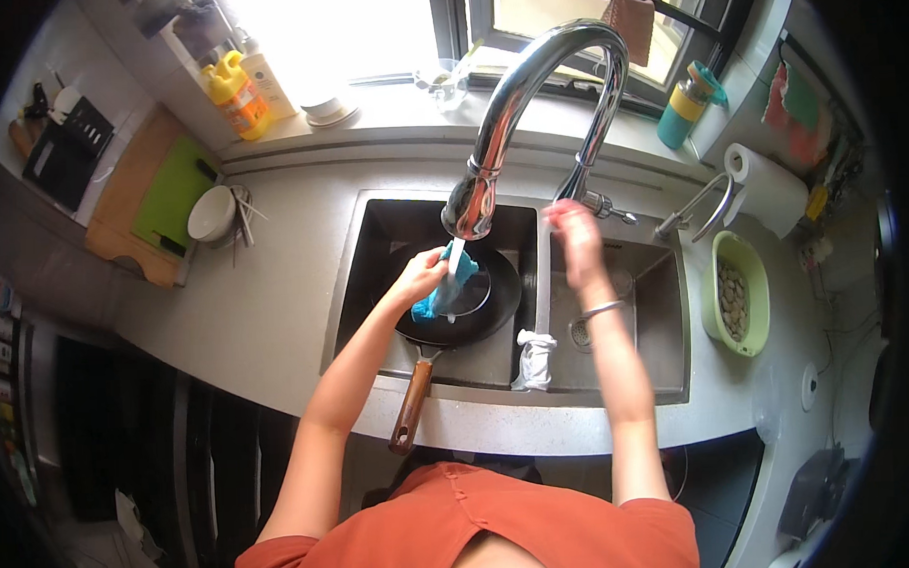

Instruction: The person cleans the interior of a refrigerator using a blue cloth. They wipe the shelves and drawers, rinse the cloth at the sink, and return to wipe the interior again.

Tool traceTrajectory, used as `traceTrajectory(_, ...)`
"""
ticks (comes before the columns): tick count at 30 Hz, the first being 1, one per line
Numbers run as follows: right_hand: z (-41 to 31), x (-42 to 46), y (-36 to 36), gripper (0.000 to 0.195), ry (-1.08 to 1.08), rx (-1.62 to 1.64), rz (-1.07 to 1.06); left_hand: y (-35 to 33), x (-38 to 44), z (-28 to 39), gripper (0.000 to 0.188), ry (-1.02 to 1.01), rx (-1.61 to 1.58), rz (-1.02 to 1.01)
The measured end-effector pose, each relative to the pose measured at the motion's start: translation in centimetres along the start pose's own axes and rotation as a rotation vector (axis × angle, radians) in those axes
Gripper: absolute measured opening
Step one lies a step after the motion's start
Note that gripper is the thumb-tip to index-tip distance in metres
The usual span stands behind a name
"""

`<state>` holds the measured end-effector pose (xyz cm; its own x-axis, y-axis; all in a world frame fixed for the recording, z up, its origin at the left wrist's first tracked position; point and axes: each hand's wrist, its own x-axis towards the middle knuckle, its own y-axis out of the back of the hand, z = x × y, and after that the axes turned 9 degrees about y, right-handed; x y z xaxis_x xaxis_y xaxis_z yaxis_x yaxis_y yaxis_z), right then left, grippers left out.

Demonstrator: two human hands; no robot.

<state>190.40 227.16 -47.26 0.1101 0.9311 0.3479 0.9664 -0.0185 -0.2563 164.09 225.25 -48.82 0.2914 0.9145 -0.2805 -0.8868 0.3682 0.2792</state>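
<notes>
Water runs from the chrome gooseneck faucet onto a blue cleaning cloth. My left hand grips that cloth above a dark frying pan in the left sink basin. The pan's wooden handle points toward me, over the counter's front edge. My right hand, blurred, is raised over the sink divider close to the faucet's lever. It appears to hold nothing, and whether it touches the faucet is unclear. A bracelet circles the right wrist.
A white cloth drapes over the divider beside the right basin. To the right stand a green tub of stones and a paper towel roll. Bowls and cutting boards are at left; bottles line the sill.
</notes>
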Motion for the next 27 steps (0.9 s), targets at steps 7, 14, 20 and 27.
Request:
traceTrajectory(7, 8.4, -6.3, -13.0, 0.033, -0.077, -0.285, -0.283, 2.1, -0.9, -1.5, 0.021, -0.074, -0.297, -0.108)
traceTrajectory(14, 7.0, -5.7, -11.8, 0.042, -0.387, -0.542, -0.61, 5.9, -0.9, -3.0, 0.015, 0.062, -0.358, 0.031)
traceTrajectory(20, 6.8, -5.7, -13.1, 0.029, -0.252, -0.519, -0.407, 6.5, 1.7, -7.6, 0.028, -0.036, -0.025, 0.451)
traceTrajectory(27, 7.2, -5.9, -13.0, 0.018, -0.543, 0.162, -0.094, -1.4, -1.2, -3.5, 0.068, 0.576, -0.931, -0.183)
